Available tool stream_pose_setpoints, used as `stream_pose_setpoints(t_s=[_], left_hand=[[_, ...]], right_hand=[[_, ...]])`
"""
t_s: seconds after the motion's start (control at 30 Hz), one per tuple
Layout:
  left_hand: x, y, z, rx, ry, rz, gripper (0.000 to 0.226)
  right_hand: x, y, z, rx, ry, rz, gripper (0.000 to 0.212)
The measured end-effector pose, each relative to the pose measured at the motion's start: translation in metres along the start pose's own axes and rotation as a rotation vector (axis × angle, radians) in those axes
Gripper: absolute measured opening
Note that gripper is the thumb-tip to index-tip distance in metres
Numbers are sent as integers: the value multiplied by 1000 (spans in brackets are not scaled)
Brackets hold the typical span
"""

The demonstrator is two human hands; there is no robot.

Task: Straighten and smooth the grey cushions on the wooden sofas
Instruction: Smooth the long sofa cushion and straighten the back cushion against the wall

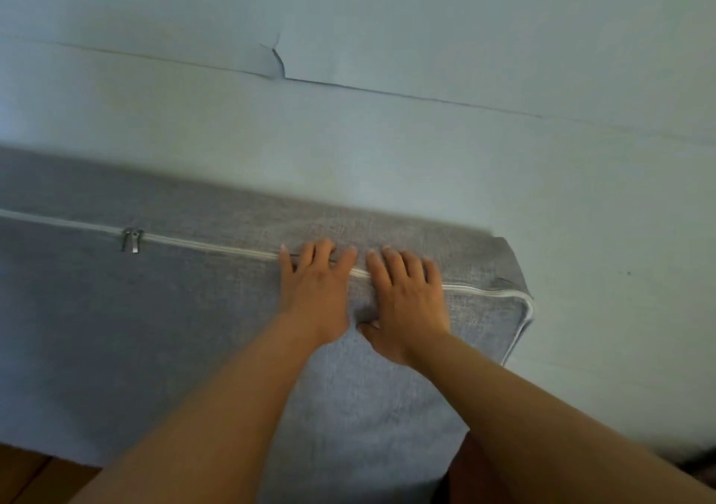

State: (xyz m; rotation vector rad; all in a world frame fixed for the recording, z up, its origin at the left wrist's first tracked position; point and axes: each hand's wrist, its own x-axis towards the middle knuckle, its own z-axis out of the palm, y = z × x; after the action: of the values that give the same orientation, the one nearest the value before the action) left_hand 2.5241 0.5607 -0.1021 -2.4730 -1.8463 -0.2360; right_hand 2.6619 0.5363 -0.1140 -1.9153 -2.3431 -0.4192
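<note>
A grey cushion stands upright against a pale blue wall, filling the lower left and middle of the head view. A white zip with a metal pull runs along its top edge. My left hand and my right hand lie side by side on the cushion near its top right corner. Both hands are flat, with the fingers stretched over the zip seam onto the top face. The right thumb presses into the front face.
The pale blue wall behind has a long crack with a small flap of torn paint. Brown wood of the sofa shows at the bottom left and under the cushion's right end.
</note>
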Motion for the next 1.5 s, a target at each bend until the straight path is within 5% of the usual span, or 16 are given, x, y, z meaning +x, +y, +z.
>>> stream_pose_setpoints(t_s=[0.9,1.3,1.5], left_hand=[[-46,-29,-56,156,-374,90,92],[-89,-214,-110,264,-367,94,83],[-83,-317,-114,267,-373,207,85]], right_hand=[[-2,3,-15,109,-158,16,88],[11,-76,-46,28,-298,342,103],[37,-192,-66,153,-414,204,87]])
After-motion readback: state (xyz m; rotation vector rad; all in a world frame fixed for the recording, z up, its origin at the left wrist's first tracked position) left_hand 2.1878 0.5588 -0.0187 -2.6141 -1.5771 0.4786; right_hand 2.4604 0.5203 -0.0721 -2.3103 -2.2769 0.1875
